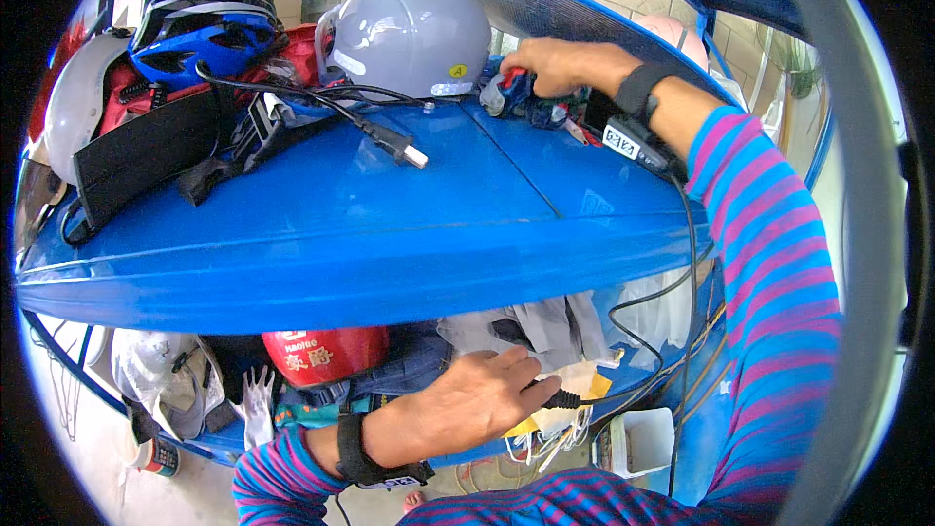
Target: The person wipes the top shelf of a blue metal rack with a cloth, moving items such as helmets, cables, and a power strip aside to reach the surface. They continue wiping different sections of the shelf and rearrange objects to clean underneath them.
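Observation:
My left hand [460,398] is closed around the end of a black cable [566,399], low in front of the blue metal shelf. The cable runs right and loops up past my right forearm. My right hand [559,66] reaches over the shelf top [409,197], its fingers on a small pile of cloth and a red item [513,78], right of a grey helmet [409,36]. Whether it grips anything cannot be told. A black power plug [391,140] lies on the shelf top, left of the middle. A black adapter [632,142] lies below my right wrist.
A blue bicycle helmet [204,33], a white helmet [80,106] and a black panel [150,153] are at the back left. On the lower shelf are a red helmet [329,354], a white glove [256,402] and plastic bags [533,329]. A white bucket [643,442] stands at lower right.

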Tool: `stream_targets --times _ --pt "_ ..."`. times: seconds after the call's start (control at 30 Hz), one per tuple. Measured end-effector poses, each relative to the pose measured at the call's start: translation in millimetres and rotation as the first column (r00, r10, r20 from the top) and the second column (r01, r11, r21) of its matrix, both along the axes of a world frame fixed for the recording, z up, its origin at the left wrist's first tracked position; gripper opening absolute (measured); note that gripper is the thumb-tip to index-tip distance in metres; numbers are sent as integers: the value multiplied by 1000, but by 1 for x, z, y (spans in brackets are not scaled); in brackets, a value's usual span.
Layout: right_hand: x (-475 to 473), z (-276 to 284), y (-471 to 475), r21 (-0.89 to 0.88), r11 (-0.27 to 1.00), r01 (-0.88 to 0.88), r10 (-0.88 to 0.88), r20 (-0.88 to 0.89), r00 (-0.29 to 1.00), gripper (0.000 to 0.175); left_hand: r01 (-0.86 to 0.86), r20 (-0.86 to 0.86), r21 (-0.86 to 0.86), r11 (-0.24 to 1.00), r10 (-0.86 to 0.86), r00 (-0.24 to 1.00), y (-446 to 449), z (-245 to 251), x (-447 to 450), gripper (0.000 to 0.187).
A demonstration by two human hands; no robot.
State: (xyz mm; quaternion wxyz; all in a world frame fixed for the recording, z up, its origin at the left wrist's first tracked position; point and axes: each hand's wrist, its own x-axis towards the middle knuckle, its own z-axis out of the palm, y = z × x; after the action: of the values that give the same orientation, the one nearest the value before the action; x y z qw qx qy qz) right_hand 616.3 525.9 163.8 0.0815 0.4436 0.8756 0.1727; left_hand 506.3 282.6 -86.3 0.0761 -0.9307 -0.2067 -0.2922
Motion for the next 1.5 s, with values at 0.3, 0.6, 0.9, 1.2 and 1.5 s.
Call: stream_targets --times 0.3,0.6,0.9,1.2,1.5 --pt "-26 -11 37 -107 942 317 -267 332 905 80 138 107 37 990 -141 984 40 -26 0 40" --pt "-24 -5 51 -210 734 646 -608 220 763 62 105 13 122 987 -107 994 48 -16 -12 36" --pt "1 -15 60 -316 798 513 -508 107 855 27 153 40 112 982 -159 987 50 -17 -8 35" --pt "10 -2 -37 -319 899 299 -270 134 954 39 292 98 22 956 -293 951 48 -24 19 37" --pt "57 4 -104 -371 874 313 -279 142 950 32 360 87 7 933 -359 929 40 -16 34 36"
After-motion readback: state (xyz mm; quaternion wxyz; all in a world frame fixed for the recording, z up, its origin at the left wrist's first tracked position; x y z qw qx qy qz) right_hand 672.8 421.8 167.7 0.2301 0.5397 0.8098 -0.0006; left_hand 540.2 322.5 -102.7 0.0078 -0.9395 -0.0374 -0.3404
